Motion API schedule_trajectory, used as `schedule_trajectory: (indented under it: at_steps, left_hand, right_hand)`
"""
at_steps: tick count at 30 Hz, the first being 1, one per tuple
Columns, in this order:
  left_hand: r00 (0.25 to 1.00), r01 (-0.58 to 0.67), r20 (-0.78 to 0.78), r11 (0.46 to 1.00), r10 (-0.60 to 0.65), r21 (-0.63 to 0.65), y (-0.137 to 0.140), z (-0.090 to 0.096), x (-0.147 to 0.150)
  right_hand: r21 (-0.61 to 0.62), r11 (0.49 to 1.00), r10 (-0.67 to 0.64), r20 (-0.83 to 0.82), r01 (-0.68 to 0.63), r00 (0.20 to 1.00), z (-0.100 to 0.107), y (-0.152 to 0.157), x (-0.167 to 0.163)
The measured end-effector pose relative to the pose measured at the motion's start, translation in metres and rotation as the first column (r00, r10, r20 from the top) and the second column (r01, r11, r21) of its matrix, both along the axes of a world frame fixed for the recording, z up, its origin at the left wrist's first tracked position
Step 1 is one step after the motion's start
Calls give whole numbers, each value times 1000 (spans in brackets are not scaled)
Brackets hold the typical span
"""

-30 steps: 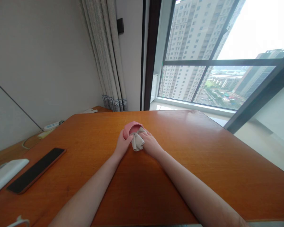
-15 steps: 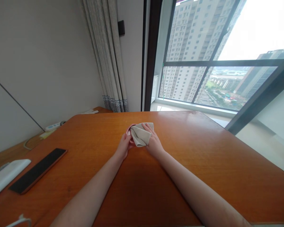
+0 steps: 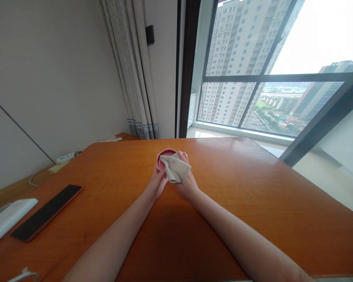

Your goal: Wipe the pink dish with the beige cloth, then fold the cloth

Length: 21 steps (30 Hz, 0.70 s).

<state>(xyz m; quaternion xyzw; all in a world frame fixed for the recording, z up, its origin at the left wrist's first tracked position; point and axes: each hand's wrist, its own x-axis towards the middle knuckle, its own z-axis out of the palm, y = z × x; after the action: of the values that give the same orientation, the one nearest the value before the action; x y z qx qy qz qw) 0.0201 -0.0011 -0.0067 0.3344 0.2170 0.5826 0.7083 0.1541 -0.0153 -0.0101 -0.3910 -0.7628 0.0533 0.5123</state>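
Observation:
A round pink bowl (image 3: 161,158) is tilted up over the middle of the wooden table, its inside partly facing me. My left hand (image 3: 159,181) grips it at the lower left side, thumb near the rim. A pale beige cloth (image 3: 176,168) hangs over the bowl's right part and hides much of it. My right hand (image 3: 187,180) is closed on the cloth at the bowl's right side, with some fingertips showing above the cloth's upper edge. Where those other fingers press is hidden by the cloth.
The brown wooden table (image 3: 238,219) spreads under both arms. On the left lie a long black flat pad (image 3: 47,213) and a white object (image 3: 13,217). A white cable (image 3: 25,274) shows at the lower left. Behind are a power strip (image 3: 65,157), a curtain (image 3: 135,78) and a window.
The pink bowl has turned so that more of its rim and inside shows. My right hand and the cloth have shifted around its right side; my left hand keeps its hold.

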Motion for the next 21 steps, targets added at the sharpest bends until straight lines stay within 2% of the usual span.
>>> schedule_trajectory:
  at_steps: [3, 5, 7, 11, 16, 18, 21]
  left_hand:
    - [990, 139, 9, 990, -138, -5, -8, 8, -1]
    - [970, 243, -1, 968, -244, -57, -10, 11, -5]
    - [958, 280, -28, 953, -285, -112, -10, 12, -8]
    - [971, 209, -80, 964, -225, -167, -6, 8, -9]
    - [999, 43, -17, 998, -44, -48, -3, 8, -5]
    - [999, 54, -6, 998, -54, 27, -4, 10, -4]
    - [984, 179, 7, 982, -179, 68, -8, 13, -4]
  right_hand:
    - [-43, 999, -29, -189, 21, 981, 2, 4, 6]
    - [-84, 996, 10, -271, -34, 963, 4, 6, 12]
    - [-110, 988, 74, -285, -109, 956, 6, 7, 17]
    - [-133, 979, 124, -208, -153, 970, 5, 7, 17]
    - [-179, 980, 50, -216, -90, 975, -3, 2, -5]
    - [-193, 980, -14, -289, -44, 957, -3, -2, -13]
    - [-186, 982, -59, -440, -27, 896, 3, -5, -11]
